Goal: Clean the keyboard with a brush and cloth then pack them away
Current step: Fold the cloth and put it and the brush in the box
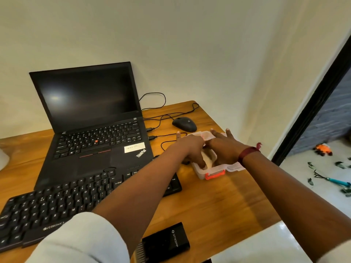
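Left hand [191, 147] presses cloth [209, 160] into box [201, 174] on table [218, 198], fingers straight, grip empty. Right hand [225, 148] rests on the box, fingers spread, grip apparently empty.

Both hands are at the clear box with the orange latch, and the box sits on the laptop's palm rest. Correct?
No. The left hand and right hand are at the clear box with the orange latch, but the head view shows it sitting on the wooden desk, right of the laptop, not on its palm rest.
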